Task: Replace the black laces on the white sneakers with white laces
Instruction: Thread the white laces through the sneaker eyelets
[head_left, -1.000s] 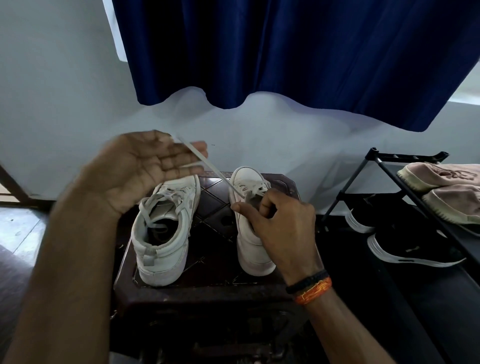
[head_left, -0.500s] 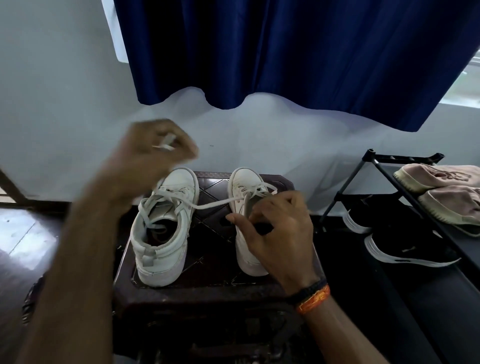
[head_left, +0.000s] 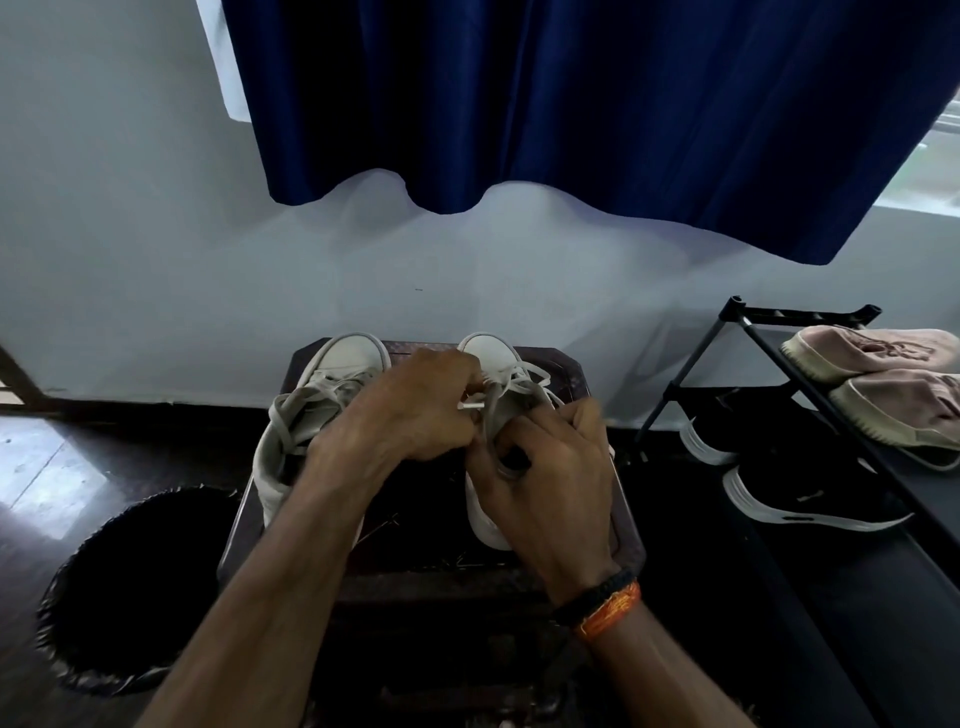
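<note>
On the dark bench (head_left: 597, 379) at the centre of the head view, two white sneakers are sitting side by side with their toes pointing to 12 o'clock. The left sneaker (head_left: 311, 415) is lying at about 9 o'clock from the hands, its white lace (head_left: 291, 410) looping loosely over the open tongue. The right sneaker (head_left: 493, 358) is lying directly under both hands, with only its toe cap and part of its heel showing.

The left hand (head_left: 410, 410) is reaching across from 7 o'clock, fingers curled and pinching the tip of the white lace of the right sneaker (head_left: 519, 384), whose pale end is poking out just at the fingertips. The right hand (head_left: 550, 467) is coming in from 5 o'clock, fingers curled around the lace and the shoe's upper near the eyelets, touching the left hand. A black band and an orange band (head_left: 605, 605) are circling the right wrist.

At 8 o'clock from the bench, a round dark bin (head_left: 67, 597) with a crinkled liner is standing on the floor; its inside is too dark to tell. At 3 o'clock, a black shoe rack (head_left: 748, 322) is carrying a pair of pink shoes (head_left: 872, 348) on the upper shelf and black shoes with white soles (head_left: 800, 493) below. A blue curtain (head_left: 571, 104) is hanging at 12 o'clock.
</note>
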